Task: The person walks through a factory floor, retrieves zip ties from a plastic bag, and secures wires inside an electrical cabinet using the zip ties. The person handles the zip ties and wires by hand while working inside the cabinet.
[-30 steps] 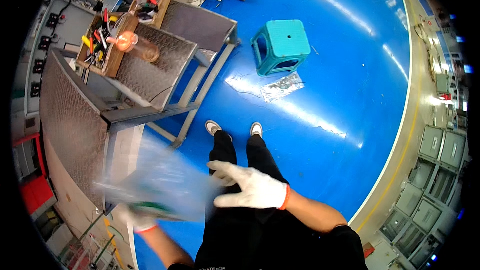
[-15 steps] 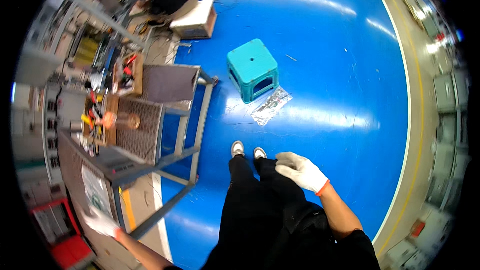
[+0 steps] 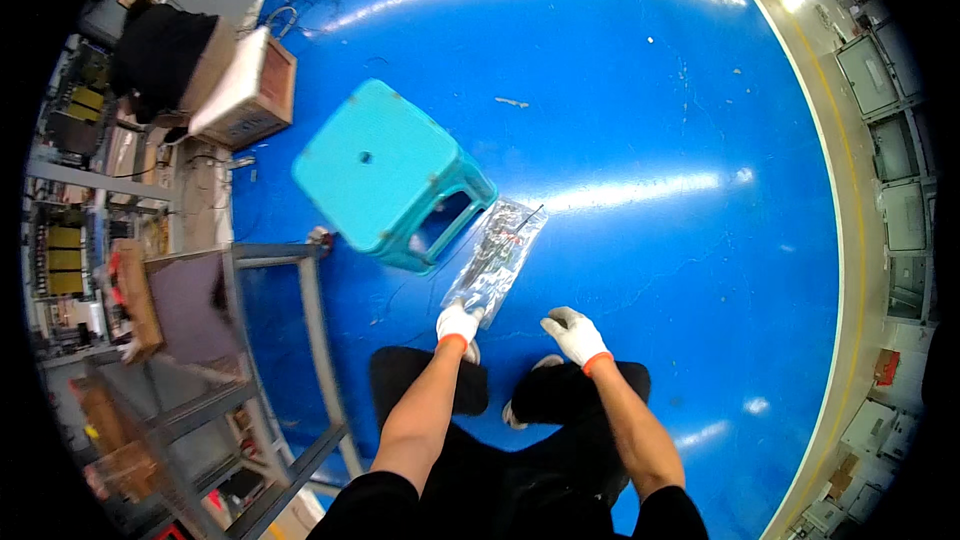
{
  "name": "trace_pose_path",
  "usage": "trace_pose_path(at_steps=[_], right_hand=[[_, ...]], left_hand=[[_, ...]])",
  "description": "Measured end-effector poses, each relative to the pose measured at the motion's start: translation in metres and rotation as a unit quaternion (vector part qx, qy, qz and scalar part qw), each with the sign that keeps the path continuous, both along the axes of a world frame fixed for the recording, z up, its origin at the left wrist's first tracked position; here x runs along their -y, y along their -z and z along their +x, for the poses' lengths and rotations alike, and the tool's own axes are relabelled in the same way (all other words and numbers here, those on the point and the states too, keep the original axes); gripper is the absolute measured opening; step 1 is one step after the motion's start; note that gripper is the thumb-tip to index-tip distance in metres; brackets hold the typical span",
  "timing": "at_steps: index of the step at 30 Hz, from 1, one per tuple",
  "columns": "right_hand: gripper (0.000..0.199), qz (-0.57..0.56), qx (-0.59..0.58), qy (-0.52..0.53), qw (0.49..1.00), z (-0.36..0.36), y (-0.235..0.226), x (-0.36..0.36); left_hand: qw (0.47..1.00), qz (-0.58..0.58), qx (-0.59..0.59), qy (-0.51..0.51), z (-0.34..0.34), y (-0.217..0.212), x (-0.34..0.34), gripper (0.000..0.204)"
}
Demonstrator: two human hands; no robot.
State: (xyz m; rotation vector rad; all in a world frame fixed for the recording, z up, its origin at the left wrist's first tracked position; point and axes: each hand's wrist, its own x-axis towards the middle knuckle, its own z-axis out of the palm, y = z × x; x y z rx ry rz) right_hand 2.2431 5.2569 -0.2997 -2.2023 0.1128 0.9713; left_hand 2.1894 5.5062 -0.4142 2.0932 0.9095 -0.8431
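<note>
Our left hand (image 3: 459, 323) pinches the near edge of a clear plastic bag (image 3: 497, 258) lying flat on the blue floor (image 3: 650, 240); our right hand (image 3: 573, 334) hangs loosely curled, empty, just beside. Beyond the bag stands a teal stool (image 3: 385, 185), touching it; open floor spreads right.

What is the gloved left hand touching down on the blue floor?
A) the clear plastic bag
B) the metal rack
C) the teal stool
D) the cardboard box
A: the left hand rests on the near end of the clear plastic bag, which lies flat on the blue floor beside the teal stool; the right hand hovers close by, off the bag.
</note>
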Motion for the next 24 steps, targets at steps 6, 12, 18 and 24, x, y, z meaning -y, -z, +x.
trace_pose_path(at_steps=[6,12,18,24], right_hand=[[0.046,0.152,-0.039,0.077,0.985,0.016,0.112,-0.006],[0.041,0.199,-0.017,0.186,0.962,0.007,0.104,0.011],[0.042,0.164,-0.035,0.201,0.965,-0.02,-0.071,0.036],[0.061,0.104,0.17,0.214,0.956,-0.027,-0.276,0.044]], left_hand=[[0.97,0.203,0.118,0.065,0.107,0.205,-0.007,0.096],[0.993,0.078,0.043,0.081,0.096,0.219,0.021,0.042],[0.928,-0.333,0.124,-0.117,0.059,0.01,0.068,0.04],[0.883,-0.399,0.234,-0.083,0.017,-0.312,0.087,0.04]])
